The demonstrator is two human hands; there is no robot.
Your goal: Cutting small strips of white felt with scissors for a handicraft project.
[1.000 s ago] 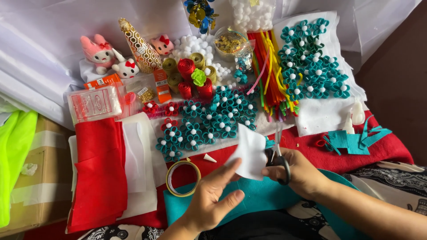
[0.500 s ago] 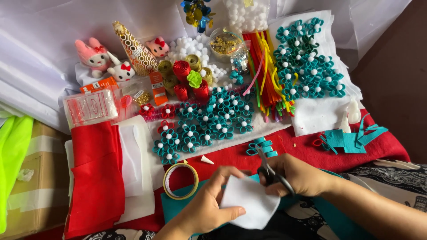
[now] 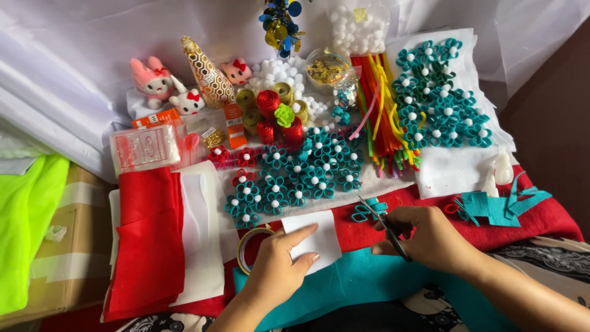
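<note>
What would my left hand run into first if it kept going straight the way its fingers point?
The left hand lies with its fingers on the white felt piece, pointing up and right. Past that piece's far edge, the first things in line look like the teal paper flowers, though depth is hard to judge.

A: What lies ahead of the left hand (image 3: pixel 276 267)?
B: Teal felt flowers (image 3: pixel 295 172), closely packed.
A: And open passage?
B: Bare red felt (image 3: pixel 553 215) beyond the right hand (image 3: pixel 430 240); teal sheet (image 3: pixel 362 280) between both hands.
</note>
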